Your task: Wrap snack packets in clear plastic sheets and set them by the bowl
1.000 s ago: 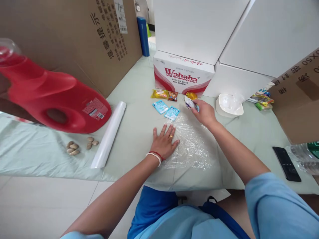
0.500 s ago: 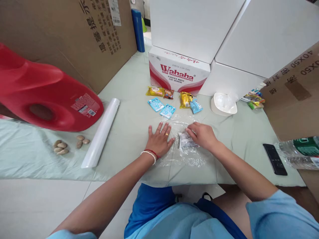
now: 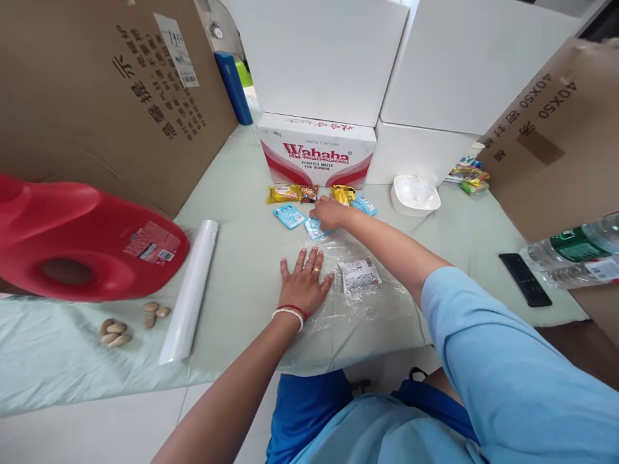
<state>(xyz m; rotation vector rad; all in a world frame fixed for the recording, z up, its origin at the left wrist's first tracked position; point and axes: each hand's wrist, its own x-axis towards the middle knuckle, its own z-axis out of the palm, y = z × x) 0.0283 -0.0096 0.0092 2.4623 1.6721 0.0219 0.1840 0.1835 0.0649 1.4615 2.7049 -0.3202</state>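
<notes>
The white packet point(image 3: 360, 274) lies on the clear film point(image 3: 394, 296) spread over the desk point(image 3: 242, 277) in front of me. Reading the clock from that packet, a half-covered blue packet point(image 3: 314, 229) is at ten o'clock. My right grip point(image 3: 329, 213) is over it, fingers bent down; I cannot tell whether they are pinched on it. At nine o'clock my left grip point(image 3: 304, 283) lies palm down at the film's edge, fingers spread wide, holding nothing.

Another blue packet point(image 3: 289, 216) sits just beyond the covered one. A long yellow packet point(image 3: 283, 194) and a brown packet point(image 3: 309, 194) lie end to end near eleven; a plump yellow packet point(image 3: 342, 194) and a third blue packet point(image 3: 365, 204) are side by side around twelve. The water box point(image 3: 316, 158) stands behind them. The white bowl point(image 3: 414, 207) is at one, the phone point(image 3: 525, 280) and clear bottles point(image 3: 583, 245) at three. Farther out at nine are the white roll point(image 3: 191, 290) and red jug point(image 3: 111, 238), with brown stones point(image 3: 117, 327) between eight and nine.
</notes>
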